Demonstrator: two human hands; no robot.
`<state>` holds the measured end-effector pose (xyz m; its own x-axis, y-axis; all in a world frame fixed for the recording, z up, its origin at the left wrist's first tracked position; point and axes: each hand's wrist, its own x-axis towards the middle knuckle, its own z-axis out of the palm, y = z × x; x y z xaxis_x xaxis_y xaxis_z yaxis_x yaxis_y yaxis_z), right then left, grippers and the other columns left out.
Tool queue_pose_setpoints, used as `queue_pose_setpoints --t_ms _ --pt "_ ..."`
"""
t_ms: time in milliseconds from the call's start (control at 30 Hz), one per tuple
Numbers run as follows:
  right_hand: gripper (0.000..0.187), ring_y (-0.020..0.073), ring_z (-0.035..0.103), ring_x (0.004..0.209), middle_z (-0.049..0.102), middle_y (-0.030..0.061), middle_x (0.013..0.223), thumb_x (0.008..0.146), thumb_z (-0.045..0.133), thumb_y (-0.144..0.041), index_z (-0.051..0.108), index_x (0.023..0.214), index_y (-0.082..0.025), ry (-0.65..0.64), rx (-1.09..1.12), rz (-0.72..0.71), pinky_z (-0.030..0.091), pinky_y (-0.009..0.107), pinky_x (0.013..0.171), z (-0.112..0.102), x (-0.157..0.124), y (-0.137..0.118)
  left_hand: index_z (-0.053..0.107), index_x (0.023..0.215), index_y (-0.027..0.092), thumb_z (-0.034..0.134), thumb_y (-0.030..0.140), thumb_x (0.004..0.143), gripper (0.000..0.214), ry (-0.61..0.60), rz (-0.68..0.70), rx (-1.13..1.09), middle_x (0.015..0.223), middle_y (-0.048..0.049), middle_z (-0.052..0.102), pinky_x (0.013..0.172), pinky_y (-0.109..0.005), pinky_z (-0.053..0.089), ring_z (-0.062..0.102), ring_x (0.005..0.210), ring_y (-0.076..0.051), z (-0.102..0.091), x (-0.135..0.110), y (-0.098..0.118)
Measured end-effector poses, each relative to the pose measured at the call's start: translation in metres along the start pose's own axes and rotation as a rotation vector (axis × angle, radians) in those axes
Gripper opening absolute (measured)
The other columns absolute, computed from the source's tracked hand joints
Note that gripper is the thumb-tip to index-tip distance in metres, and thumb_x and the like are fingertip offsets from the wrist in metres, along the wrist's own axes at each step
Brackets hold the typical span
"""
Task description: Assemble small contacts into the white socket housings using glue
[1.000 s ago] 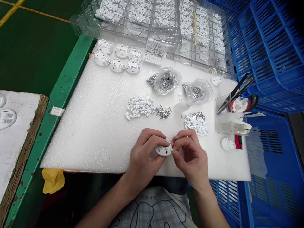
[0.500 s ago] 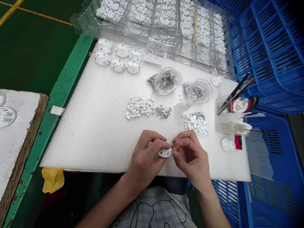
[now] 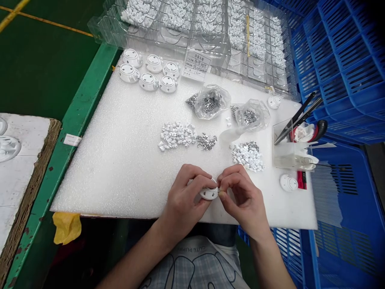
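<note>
Across the foam-covered worktop (image 3: 120, 160) I see clear compartment trays (image 3: 162, 45) filled with small white pieces (image 3: 177, 16) along the far edge. Close to the near edge is the round white housing (image 3: 209, 194). My left grip (image 3: 188, 196) is clamped on it, fingers over the top and thumb low at the rim; my right grip (image 3: 242, 196) is pinched on a tiny piece (image 3: 219, 191) at the housing's right edge, too small for me to identify. I judge the housing light, stiff and smooth, so it could slide under dry fingertips; its rim seems the best hold, clear of the dark openings in its side. The tiny piece looks easy to drop and suits fingertips with little force. Loose silvery metal bits (image 3: 207, 141) and white triangular pieces (image 3: 177, 136) lie heaped beyond both grips.
</note>
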<state>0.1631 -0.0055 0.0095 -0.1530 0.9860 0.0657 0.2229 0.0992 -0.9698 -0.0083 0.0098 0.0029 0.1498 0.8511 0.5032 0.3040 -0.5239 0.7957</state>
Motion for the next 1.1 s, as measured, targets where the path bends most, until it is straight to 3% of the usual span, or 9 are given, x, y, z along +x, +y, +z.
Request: queue_pose_setpoints --t_ms 300,600,1100 --pt "0.006 0.0126 0.057 0.090 0.051 0.0003 0.101 0.094 0.067 -0.021 0.066 0.091 -0.027 0.084 0.035 -0.024 0.047 0.026 0.077 0.0022 -0.0012 0.0016 0.065 0.093 0.018 0.073 0.001 0.085 0.020 -0.005 -0.050 -0.010 0.096 -0.0023 0.063 0.078 -0.022 0.056 0.064 0.087 -0.012 0.0000 0.0007 0.0019" --pt "0.011 0.0128 0.056 0.086 0.052 -0.0002 0.099 0.091 0.070 -0.018 0.067 0.091 -0.028 0.066 -0.075 -0.010 0.045 0.026 0.069 0.0016 -0.0034 0.0057 0.063 0.093 0.019 0.072 0.005 0.088 0.017 0.000 -0.020 0.033 0.090 -0.0016 0.061 0.071 -0.025 0.055 0.062 0.083 -0.014 -0.0001 -0.0009 0.0006" --pt "0.008 0.0128 0.056 0.083 0.054 0.0009 0.097 0.090 0.069 -0.018 0.067 0.090 -0.025 0.028 -0.068 -0.012 0.048 0.026 0.069 0.0000 -0.0012 0.0028 0.061 0.093 0.018 0.071 0.003 0.087 0.019 0.001 0.024 0.061 0.087 -0.0019 0.060 0.069 -0.025 0.053 0.059 0.080 -0.015 0.0004 -0.0039 -0.0007"
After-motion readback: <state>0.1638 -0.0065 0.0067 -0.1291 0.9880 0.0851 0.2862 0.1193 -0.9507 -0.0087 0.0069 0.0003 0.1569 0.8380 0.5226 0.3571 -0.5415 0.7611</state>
